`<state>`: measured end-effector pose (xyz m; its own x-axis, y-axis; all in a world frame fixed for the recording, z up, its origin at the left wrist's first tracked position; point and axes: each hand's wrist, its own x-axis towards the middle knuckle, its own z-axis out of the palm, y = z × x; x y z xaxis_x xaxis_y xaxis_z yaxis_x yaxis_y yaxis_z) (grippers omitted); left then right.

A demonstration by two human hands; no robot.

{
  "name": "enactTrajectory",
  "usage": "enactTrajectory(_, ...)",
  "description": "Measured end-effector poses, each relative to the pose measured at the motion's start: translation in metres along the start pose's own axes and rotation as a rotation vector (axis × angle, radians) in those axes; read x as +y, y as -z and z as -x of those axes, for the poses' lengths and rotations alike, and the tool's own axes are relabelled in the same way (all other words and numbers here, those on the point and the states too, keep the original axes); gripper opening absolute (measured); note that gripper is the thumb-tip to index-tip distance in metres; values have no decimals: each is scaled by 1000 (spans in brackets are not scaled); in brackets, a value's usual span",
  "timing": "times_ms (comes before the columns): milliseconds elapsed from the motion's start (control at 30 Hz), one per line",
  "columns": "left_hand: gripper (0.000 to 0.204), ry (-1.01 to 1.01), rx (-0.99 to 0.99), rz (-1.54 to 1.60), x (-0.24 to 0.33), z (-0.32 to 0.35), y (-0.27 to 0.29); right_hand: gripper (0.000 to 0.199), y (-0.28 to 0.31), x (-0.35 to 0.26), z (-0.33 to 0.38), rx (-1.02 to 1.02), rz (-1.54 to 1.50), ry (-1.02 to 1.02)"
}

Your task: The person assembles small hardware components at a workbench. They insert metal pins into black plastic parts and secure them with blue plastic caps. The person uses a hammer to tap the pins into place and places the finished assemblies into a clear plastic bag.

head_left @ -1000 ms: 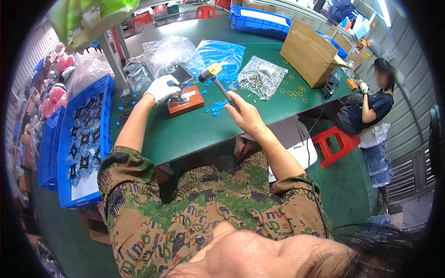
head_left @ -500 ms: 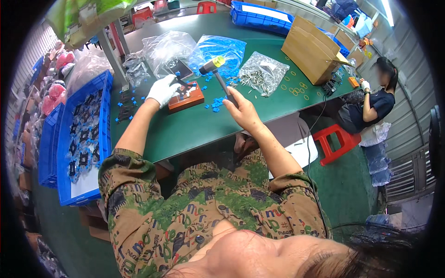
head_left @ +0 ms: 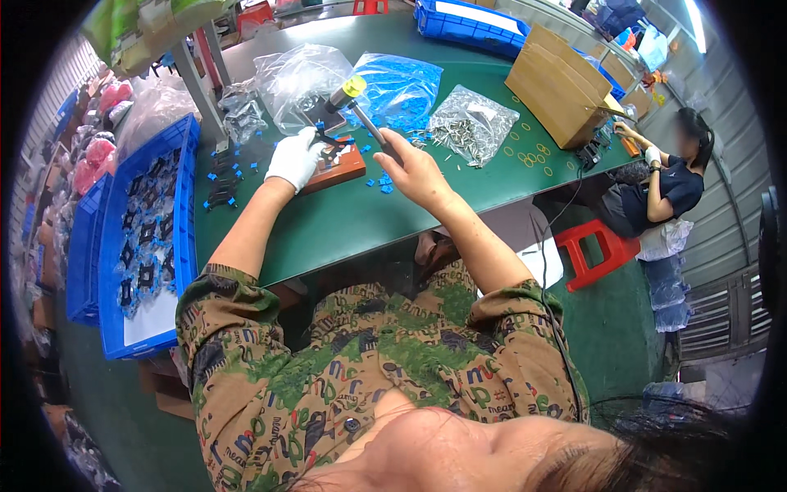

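Mallet clutched in the right hand, head aloft near the brown block, lower end hidden by the grasp, gloved left hand at a black part on the block, partly covering it, cannot tell whether pinched or only touched

A camouflage shirt in brown and green, printed with coloured lettering, shows a round dark button at lower centre; the left hand wears a white glove.

My glove is matt cloth. My hammer shaft looks smooth and metallic, the block like polished wood.
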<state>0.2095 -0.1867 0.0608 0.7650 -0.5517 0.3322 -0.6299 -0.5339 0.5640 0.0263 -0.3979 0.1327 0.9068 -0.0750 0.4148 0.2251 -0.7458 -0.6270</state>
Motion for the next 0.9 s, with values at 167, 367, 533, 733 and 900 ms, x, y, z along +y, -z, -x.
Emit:
enactTrajectory(167, 38, 76, -21, -111, 24, 4, 10, 51, 6, -8, -2, -58, 29, -80)
enactTrajectory(367, 30, -75, 146, -271, 25, 8, -1, 49, 8, -5, -4, -27, 104, -24)
enactTrajectory(533, 33, -81, 137, -274, 25, 8, -1, 45, 17, -6, -6, -200, 259, -26)
enactTrajectory(733, 35, -55, 90, -258, 30, 8, 4, 45, 34, -42, -19, 160, 93, 138)
enactTrajectory(900, 32, -45, 70, -237, 32, 6, -1, 43, 24, -9, -6, -201, 389, 9)
